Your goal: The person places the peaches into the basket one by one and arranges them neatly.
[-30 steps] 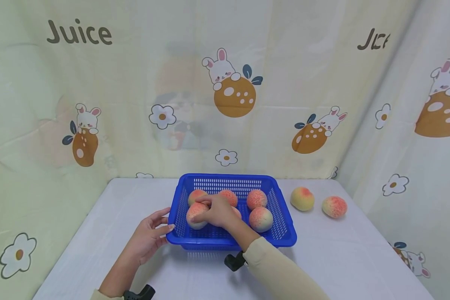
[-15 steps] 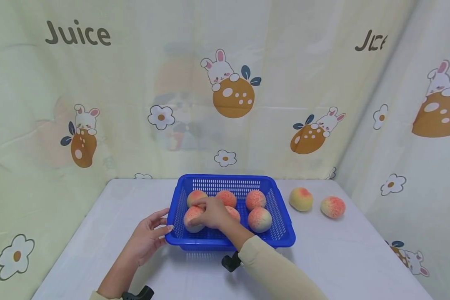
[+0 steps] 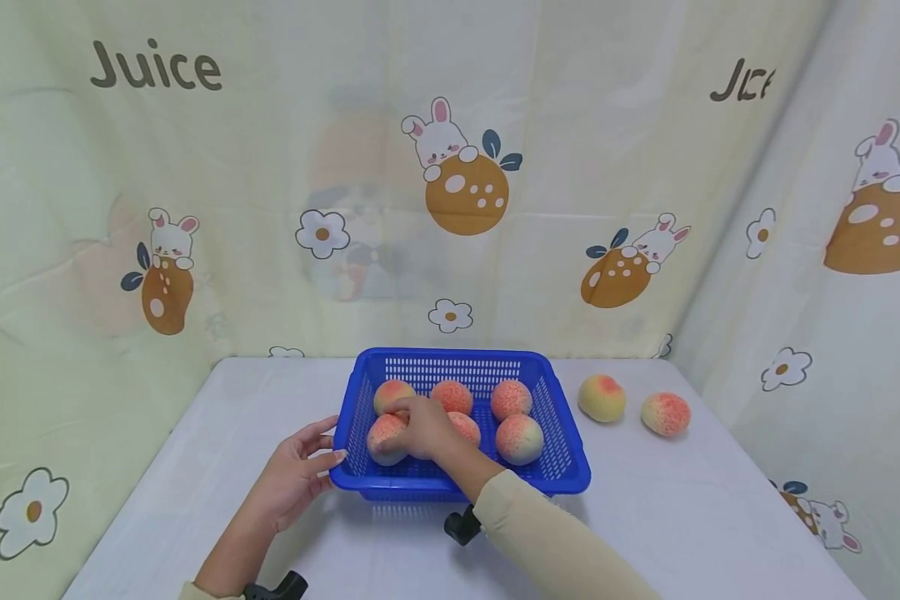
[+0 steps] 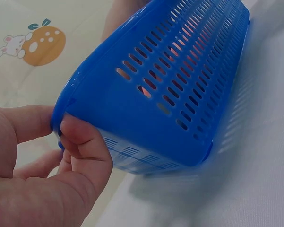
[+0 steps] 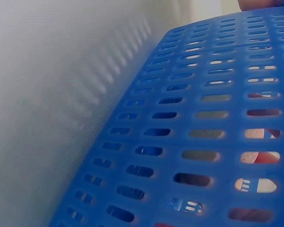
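A blue plastic basket (image 3: 461, 483) with slotted walls stands on the table, holding several peaches. My left hand (image 3: 300, 471) pinches the basket's left rim between thumb and fingers, as the left wrist view confirms on the basket wall (image 4: 99, 101). Inside the basket, my right hand (image 3: 431, 429) grips the front-left peach (image 3: 385, 442), which is partly covered by the fingers. Close around that hand lie a back-left peach (image 3: 393, 393), a back-middle peach (image 3: 453, 396) and a front-middle peach (image 3: 467, 427). In the right wrist view the slotted wall (image 5: 179, 142) fills the frame.
Toward the basket's right side sit a back peach (image 3: 511, 401) and a front peach (image 3: 520, 440). A yellowish peach (image 3: 602, 398) and a redder peach (image 3: 666, 414) lie on the white table (image 3: 645, 517), right of the basket. A printed curtain (image 3: 270, 167) hangs behind.
My right hand and the peach in its grip have shifted very slightly left within the basket, then stayed nearly still. The left hand keeps its hold on the rim.
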`<act>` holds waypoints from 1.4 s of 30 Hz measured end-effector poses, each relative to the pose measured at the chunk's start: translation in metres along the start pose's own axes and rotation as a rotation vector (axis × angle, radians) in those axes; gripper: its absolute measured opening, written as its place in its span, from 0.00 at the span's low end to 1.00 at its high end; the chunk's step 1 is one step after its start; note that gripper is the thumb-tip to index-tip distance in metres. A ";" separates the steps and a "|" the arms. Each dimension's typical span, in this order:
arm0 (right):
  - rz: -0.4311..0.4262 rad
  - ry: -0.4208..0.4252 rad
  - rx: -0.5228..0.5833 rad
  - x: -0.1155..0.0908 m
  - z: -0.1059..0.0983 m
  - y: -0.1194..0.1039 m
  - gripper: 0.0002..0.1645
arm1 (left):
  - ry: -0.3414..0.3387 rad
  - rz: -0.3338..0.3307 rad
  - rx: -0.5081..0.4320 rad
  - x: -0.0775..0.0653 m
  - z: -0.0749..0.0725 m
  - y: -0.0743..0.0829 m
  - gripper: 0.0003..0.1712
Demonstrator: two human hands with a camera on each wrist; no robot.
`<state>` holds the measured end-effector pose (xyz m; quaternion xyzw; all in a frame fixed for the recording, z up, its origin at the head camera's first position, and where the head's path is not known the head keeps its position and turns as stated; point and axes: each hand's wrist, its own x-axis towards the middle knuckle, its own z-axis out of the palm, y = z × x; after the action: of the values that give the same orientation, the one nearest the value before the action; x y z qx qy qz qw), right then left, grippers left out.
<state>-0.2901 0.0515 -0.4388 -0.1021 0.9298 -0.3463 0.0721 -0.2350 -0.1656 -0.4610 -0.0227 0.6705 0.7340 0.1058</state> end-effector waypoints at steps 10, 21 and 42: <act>-0.016 -0.004 0.043 0.000 0.001 0.000 0.38 | 0.003 0.002 0.001 0.000 0.000 0.000 0.36; 0.001 -0.004 0.043 -0.002 0.000 -0.002 0.38 | 0.016 -0.004 0.024 0.001 0.000 0.000 0.36; -0.019 0.004 0.022 0.000 0.002 0.001 0.37 | 0.013 -0.012 0.016 0.002 0.000 -0.001 0.36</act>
<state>-0.2898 0.0514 -0.4413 -0.1094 0.9251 -0.3573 0.0680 -0.2363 -0.1652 -0.4627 -0.0306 0.6770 0.7276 0.1060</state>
